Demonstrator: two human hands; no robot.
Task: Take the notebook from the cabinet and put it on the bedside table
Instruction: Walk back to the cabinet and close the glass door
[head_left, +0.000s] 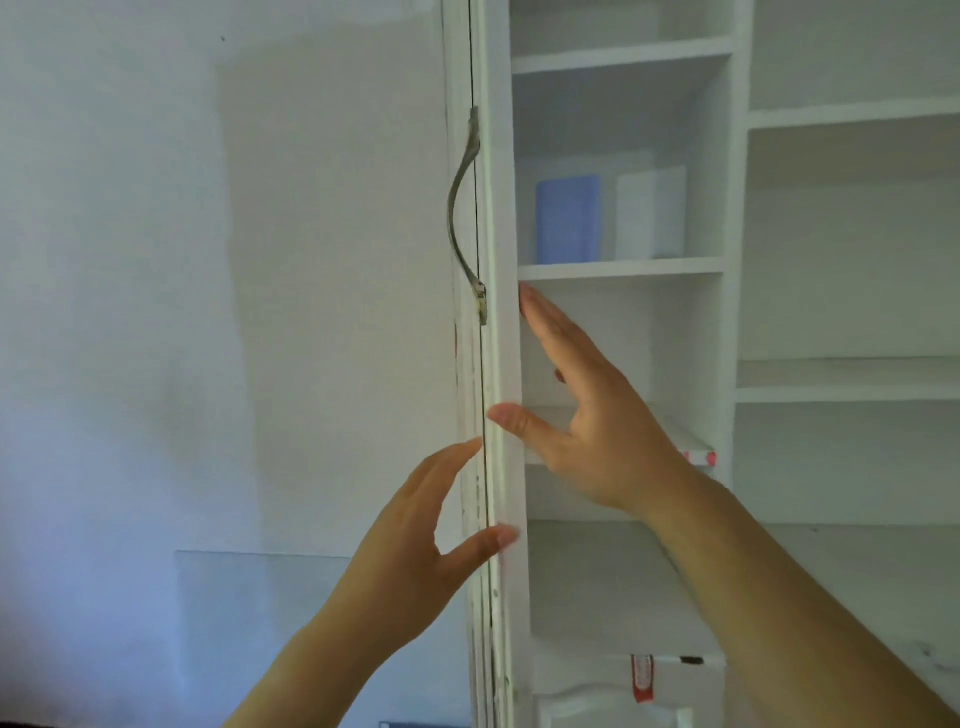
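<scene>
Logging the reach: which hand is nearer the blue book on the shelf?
Right. The right hand is inside the cabinet, one shelf below the blue book; the left hand is lower, at the door edge.

The cabinet door (483, 364) stands edge-on, left of the open shelves (621, 267). Two upright items (kind unclear) (569, 218) sit side by side on a shelf above the right hand (597, 415); the left hand (415, 551) touches the door's edge lower down.
</scene>
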